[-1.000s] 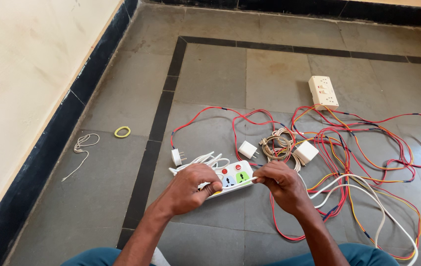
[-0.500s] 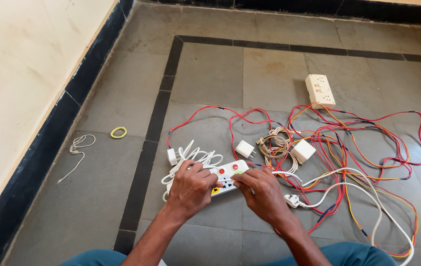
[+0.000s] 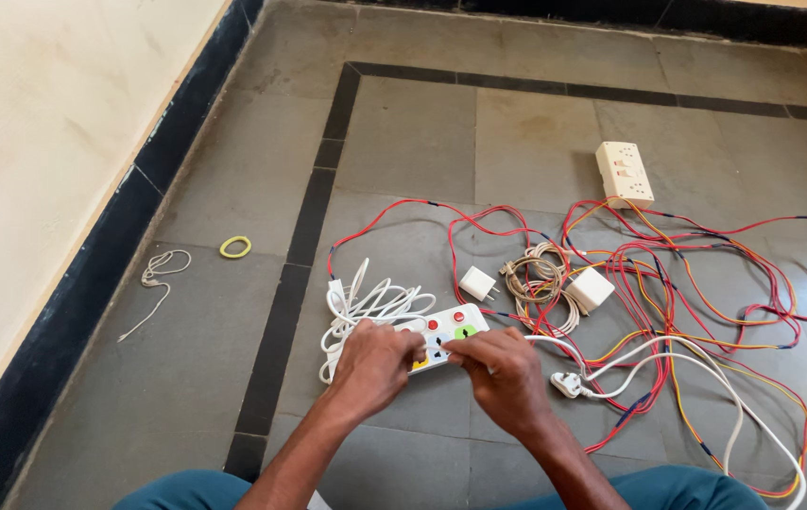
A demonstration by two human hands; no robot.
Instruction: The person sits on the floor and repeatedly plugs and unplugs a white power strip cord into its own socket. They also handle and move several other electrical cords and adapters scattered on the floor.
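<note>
On the floor [image 3: 403,142]: white power strip [image 3: 449,332], my left hand [image 3: 372,366] gripping its end. My right hand [image 3: 501,373] pinches its front edge; white cord [image 3: 366,307] coiled beside.

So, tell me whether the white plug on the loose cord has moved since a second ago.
Yes. The white plug was hidden by the right hand; now it lies on the floor to that hand's right, below the white charger.

Bright, even daylight, soft shadows, sharp focus, perhaps slight wide-angle edge distortion.
</note>
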